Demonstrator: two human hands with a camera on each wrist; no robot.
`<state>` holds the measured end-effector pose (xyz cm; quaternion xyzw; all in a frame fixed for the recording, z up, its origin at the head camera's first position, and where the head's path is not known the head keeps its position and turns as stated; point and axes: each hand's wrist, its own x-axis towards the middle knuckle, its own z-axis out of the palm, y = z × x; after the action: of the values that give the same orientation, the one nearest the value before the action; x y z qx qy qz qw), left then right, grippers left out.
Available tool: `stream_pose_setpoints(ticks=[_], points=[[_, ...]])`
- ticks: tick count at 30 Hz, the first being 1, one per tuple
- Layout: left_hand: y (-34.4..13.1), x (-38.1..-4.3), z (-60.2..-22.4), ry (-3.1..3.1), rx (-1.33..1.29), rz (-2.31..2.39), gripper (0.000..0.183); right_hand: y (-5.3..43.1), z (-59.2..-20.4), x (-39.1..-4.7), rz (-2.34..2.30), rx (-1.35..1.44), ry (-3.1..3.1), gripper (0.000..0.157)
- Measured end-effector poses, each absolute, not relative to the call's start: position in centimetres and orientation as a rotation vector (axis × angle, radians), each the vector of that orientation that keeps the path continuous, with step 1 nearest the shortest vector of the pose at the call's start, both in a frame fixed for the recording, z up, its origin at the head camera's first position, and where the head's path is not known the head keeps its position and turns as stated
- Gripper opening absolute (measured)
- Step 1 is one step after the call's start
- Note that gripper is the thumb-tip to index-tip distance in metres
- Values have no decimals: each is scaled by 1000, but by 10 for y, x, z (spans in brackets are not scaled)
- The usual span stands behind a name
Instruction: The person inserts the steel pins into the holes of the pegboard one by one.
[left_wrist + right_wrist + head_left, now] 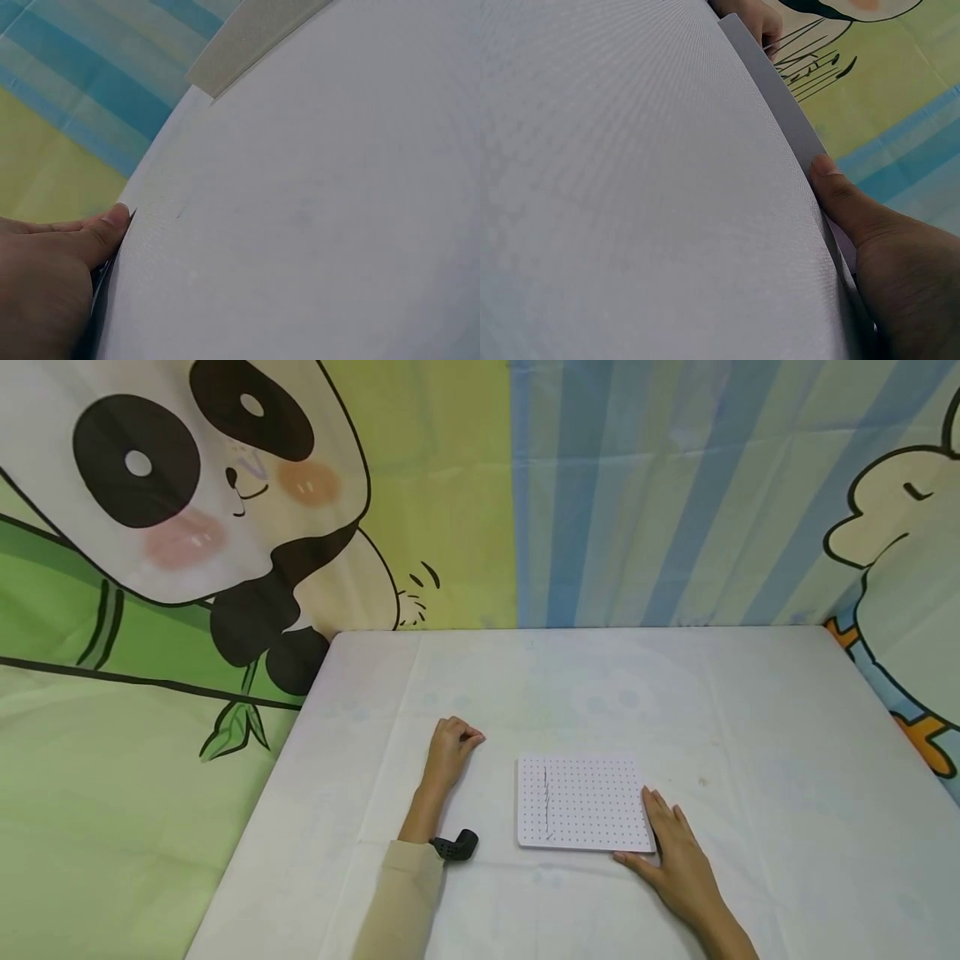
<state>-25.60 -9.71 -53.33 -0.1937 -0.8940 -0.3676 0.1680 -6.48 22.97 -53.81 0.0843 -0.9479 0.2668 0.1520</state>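
Observation:
A white pegboard (pixel 592 806) with rows of small holes lies flat on the table. Several thin, dark needle-like pieces (pixel 547 802) stand in one column near its left side; the right wrist view shows them as slanting lines (pixel 806 66). My left hand (pixel 450 752), above the table left of the board, pinches thumb against forefinger. A thin dark needle tip (pixel 134 214) just shows past the thumb in the left wrist view; the rest is hidden. With my right hand (pixel 678 856) I hold the board's near right corner, thumb along the front edge, fingers along the right side.
A white cloth covers the table (pixel 787 760). Behind it hangs a printed curtain (pixel 442 460) with a panda and stripes. A black wrist strap camera (pixel 456 846) sits on my left wrist, below a beige sleeve (pixel 401 902).

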Motion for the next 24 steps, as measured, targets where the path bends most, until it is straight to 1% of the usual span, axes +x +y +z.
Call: stream_pose_setpoints(ticks=[12,24], points=[[-101,-258,-532,-2482,-569,-1194,8,230,-537,-64,777,228,-2729,102],[-100,-256,-531,-2594,-566,-1088,19,230,-538,-67,761,262,-2703,102]])
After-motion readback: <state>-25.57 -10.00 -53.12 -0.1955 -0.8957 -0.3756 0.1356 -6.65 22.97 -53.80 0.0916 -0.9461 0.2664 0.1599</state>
